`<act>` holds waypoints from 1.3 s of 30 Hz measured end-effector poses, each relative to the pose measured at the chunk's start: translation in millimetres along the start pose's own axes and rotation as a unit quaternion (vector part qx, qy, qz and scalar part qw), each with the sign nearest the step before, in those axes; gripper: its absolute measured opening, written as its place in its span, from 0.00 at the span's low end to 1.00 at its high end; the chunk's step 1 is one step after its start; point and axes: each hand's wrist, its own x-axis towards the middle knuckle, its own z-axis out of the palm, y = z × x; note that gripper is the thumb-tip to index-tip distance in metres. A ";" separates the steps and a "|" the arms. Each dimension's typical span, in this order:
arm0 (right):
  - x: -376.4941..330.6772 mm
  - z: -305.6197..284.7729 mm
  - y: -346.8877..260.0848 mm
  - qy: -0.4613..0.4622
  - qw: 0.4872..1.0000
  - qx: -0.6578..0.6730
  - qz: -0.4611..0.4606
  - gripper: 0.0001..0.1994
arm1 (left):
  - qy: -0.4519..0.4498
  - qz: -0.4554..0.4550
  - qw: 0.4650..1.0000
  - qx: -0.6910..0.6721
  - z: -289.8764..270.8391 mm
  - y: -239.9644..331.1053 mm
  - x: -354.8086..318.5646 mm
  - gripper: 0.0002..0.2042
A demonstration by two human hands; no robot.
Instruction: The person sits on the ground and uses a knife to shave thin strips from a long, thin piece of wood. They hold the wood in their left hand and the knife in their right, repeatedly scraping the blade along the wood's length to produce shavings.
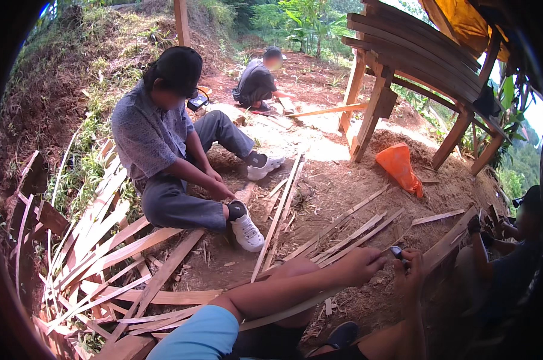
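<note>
My left arm, in a light blue sleeve, reaches across to the right. My left hand (365, 266) is closed, seemingly around a thin pale wooden strip (295, 309) that runs back beneath my forearm. Close beside it, my right hand (408, 276) is raised with bent fingers around a small tool (396, 252) with a shiny metal end. Its exact kind does not show, as the fingers cover most of it. Several long split strips (358, 234) lie on the dirt just beyond my hands.
A person in a dark cap (157, 126) sits at the left beside a heap of split strips (103, 240). Another person (262, 81) crouches farther back. At the right edge sits a third person (511, 258). An orange bag (398, 168) lies near a wooden frame (367, 111).
</note>
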 end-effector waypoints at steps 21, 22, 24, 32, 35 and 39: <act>-0.3 13.5 -19.9 -0.001 0.997 -0.067 -0.045 0.09 | 0.000 0.036 0.998 0.053 -6.9 -4.9 -7.7 0.11; 1.4 13.2 -16.9 0.013 0.995 -0.076 -0.057 0.09 | -0.012 0.012 1.000 -0.006 -6.3 -2.2 -8.5 0.11; 9.3 6.5 -5.4 0.034 0.992 -0.118 -0.016 0.10 | -0.047 -0.075 0.995 -0.050 -8.7 1.7 -5.0 0.11; 12.9 1.5 3.7 0.016 0.997 -0.077 -0.002 0.08 | -0.016 -0.129 0.989 -0.077 -8.3 10.2 -1.8 0.12; 4.9 12.8 0.0 -0.006 0.998 -0.047 -0.032 0.08 | -0.022 -0.129 0.989 -0.068 -9.9 13.6 -1.5 0.12; 12.9 10.3 9.6 0.021 0.998 -0.058 -0.011 0.08 | -0.019 -0.130 0.989 -0.064 -6.9 15.1 3.3 0.12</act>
